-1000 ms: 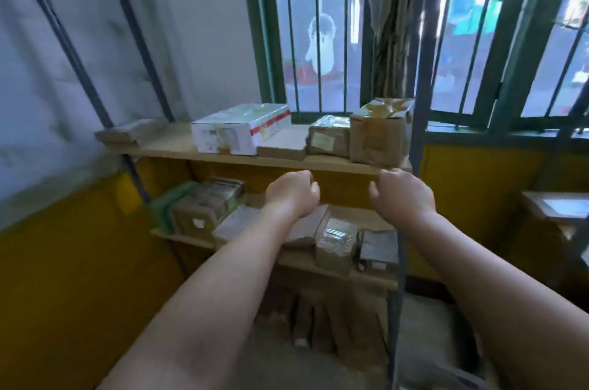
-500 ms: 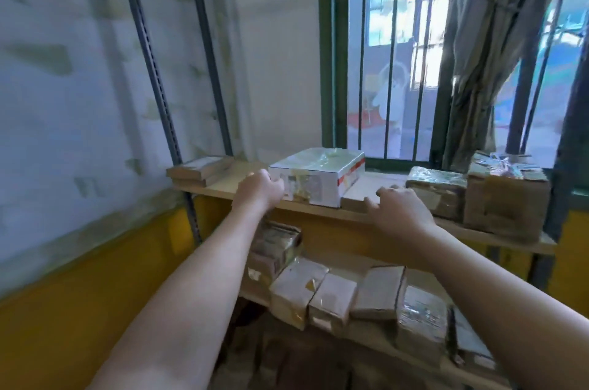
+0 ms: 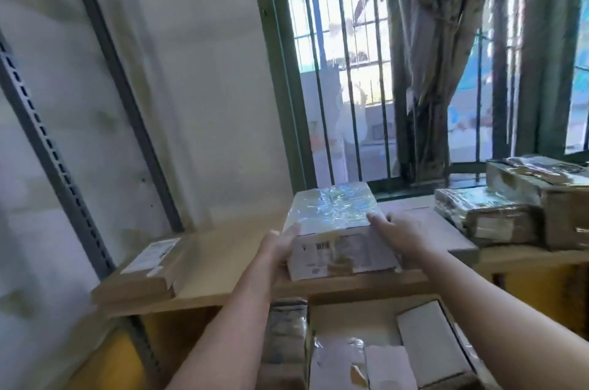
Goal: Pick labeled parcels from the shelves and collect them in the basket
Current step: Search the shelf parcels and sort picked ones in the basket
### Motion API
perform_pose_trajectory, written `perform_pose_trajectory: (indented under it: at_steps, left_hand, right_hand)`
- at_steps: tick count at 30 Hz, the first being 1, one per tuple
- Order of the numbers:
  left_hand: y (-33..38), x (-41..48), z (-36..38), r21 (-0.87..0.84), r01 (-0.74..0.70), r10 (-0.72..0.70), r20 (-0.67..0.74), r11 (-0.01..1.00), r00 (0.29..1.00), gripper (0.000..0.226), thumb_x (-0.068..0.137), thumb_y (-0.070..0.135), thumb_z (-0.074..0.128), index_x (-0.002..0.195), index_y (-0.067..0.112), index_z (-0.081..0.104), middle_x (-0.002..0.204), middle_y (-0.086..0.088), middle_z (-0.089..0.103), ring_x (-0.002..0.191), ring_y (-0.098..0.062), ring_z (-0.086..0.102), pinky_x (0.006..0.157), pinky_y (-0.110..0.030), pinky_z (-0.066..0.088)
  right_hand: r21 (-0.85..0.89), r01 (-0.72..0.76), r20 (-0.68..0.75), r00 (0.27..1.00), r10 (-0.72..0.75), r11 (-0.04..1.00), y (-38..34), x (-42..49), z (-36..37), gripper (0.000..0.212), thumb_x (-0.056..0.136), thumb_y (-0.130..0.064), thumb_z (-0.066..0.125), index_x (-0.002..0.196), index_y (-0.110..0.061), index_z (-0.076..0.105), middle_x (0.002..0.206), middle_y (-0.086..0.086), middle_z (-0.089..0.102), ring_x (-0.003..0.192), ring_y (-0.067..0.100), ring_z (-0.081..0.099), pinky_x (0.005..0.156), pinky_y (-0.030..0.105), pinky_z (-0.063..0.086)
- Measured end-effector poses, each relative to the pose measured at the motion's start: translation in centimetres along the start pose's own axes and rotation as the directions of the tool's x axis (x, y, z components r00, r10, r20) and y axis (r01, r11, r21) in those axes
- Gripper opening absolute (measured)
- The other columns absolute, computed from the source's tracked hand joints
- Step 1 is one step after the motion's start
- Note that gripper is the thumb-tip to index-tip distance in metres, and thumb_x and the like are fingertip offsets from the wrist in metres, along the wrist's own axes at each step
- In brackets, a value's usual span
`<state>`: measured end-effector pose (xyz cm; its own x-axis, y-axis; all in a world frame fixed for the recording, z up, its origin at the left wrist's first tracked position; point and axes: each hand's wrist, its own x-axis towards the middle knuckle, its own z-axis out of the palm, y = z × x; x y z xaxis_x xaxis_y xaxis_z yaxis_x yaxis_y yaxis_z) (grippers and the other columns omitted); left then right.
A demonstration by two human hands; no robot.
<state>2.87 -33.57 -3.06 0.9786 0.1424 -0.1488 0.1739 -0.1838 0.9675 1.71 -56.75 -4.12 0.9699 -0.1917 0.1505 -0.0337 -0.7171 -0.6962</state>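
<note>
Parcel point(image 3: 334, 211) runs toward window point(image 3: 338, 71), label point(image 3: 325, 244) nearest, left fingers point(image 3: 290, 231) and right fingers point(image 3: 378, 219) clamping it.

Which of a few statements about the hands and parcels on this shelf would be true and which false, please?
1. The left hand and right hand hold opposite sides of the white box. True.
2. The white box sits on the lower shelf. False: it is on the upper shelf.
3. A flat brown parcel lies left of the white box. True.
4. The window has no bars. False: it is barred.
</note>
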Motion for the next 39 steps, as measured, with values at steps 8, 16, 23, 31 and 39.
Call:
perform_pose_trajectory:
  at_steps: [8, 16, 23, 31, 39]
  left_hand:
    - [-3.8, 3.1, -3.0, -0.115, -0.273, 0.275, -0.001, 0.955, 0.961, 0.05, 0.071, 0.06, 0.068, 0.098, 0.017, 0.07, 0.098, -0.002, 0.072, 0.092, -0.022, 0.066, 0.086, -0.043, 0.053]
    - [-2.1, 1.3, -5.9, 0.131, -0.407, 0.405, 0.046, 0.904, 0.913, 0.047, 0.102, 0.023, 0.052, 0.147, 0.014, 0.042, 0.151, -0.001, 0.043, 0.134, -0.017, 0.046, 0.096, -0.017, 0.039]
    - [3.9, -4.1, -4.3, -0.219, -0.399, 0.438, 0.175, 0.89, 0.882, 0.043, 0.094, 0.039, 0.063, 0.133, 0.044, 0.045, 0.126, 0.016, 0.062, 0.109, -0.008, 0.065, 0.087, -0.027, 0.053]
    - [3.5, -4.1, -2.7, -0.107, -0.404, 0.388, -0.143, 0.909, 0.911, 0.085, 0.073, 0.048, 0.082, 0.13, 0.024, 0.024, 0.115, 0.005, 0.058, 0.101, -0.016, 0.061, 0.073, -0.025, 0.053]
    - [0.0, -1.6, -5.7, -0.384, -0.209, 0.121, -0.242, 0.899, 0.963, 0.07, 0.079, 0.042, 0.076, 0.117, 0.015, 0.024, 0.11, -0.005, 0.055, 0.095, -0.016, 0.057, 0.085, -0.035, 0.049]
  right_hand:
    - [0.854, -0.052, 0.087, 0.995, -0.042, 0.518, -1.9, -0.7, 1.0, 0.062, 0.08, -0.038, 0.077, 0.13, -0.022, 0.045, 0.121, 0.019, 0.06, 0.096, 0.03, 0.067, 0.078, 0.044, 0.059]
    - [0.724, 0.095, -0.072, 0.995, -0.062, 0.683, -6.0, -2.3, 2.7, 0.069, 0.084, -0.019, 0.075, 0.138, -0.031, 0.034, 0.114, 0.005, 0.059, 0.1, 0.026, 0.064, 0.078, 0.033, 0.055]
    - [0.215, 0.299, -0.397, 0.897, -0.196, 0.93, -10.6, -4.6, 6.8, 0.093, 0.057, -0.062, 0.071, 0.135, -0.035, 0.026, 0.13, -0.006, 0.045, 0.118, 0.015, 0.049, 0.091, 0.04, 0.052]
    - [0.032, 0.497, -0.35, 0.818, -0.456, 0.867, -11.3, -6.9, 8.5, 0.092, 0.074, -0.051, 0.08, 0.147, -0.026, 0.03, 0.144, -0.007, 0.048, 0.131, 0.015, 0.046, 0.103, 0.029, 0.031]
    - [0.113, 0.593, -0.104, 0.805, -0.584, 0.797, -10.0, -7.4, 8.7, 0.044, 0.096, -0.033, 0.059, 0.139, -0.027, 0.049, 0.132, 0.0, 0.061, 0.118, 0.014, 0.056, 0.092, 0.032, 0.048]
